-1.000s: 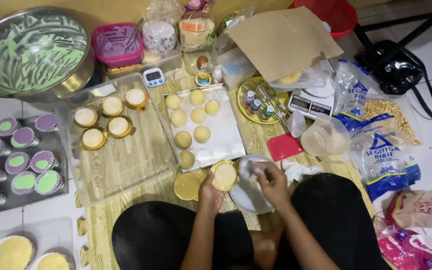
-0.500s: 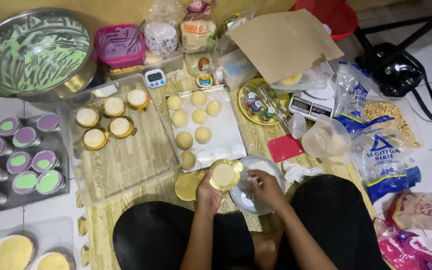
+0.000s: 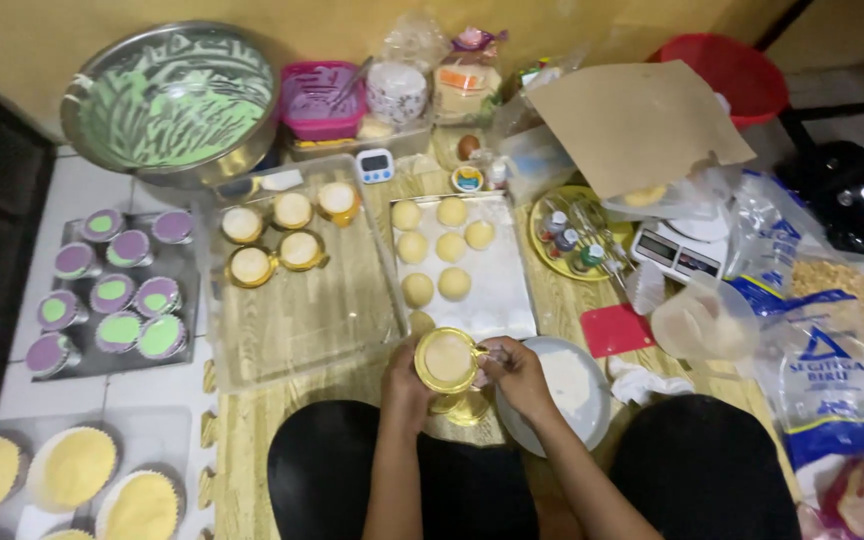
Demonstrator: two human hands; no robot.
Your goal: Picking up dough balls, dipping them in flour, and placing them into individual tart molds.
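You hold a gold foil cup (image 3: 448, 360) filled with pale dough just above your lap, at the 6 o'clock side of the view; your left hand (image 3: 404, 378) is closed around its left wall, and your right hand (image 3: 514, 372) pinches its right rim with the fingers. Below it a few empty gold cups (image 3: 466, 408) are stacked. I judge the work as roughly half done: five filled cups (image 3: 282, 235) already stand on the clear tray (image 3: 302, 310) at 10 o'clock from your hands, and about seven dough balls (image 3: 439, 250) wait on the white tray (image 3: 497, 290) at 12 o'clock. At 3 o'clock from the cup lies a white plate (image 3: 572, 395), and behind it a small red scraper (image 3: 616, 328). Far at 4 o'clock lies a clear flour bag with a blue triangle mark (image 3: 827, 385). At 1 o'clock you see a brown cardboard sheet (image 3: 637, 125) over a kitchen scale (image 3: 677, 250). At 11 o'clock stands a big metal bowl with green batter (image 3: 172, 100), and at 9 o'clock a dark tray of purple cups (image 3: 112, 295).
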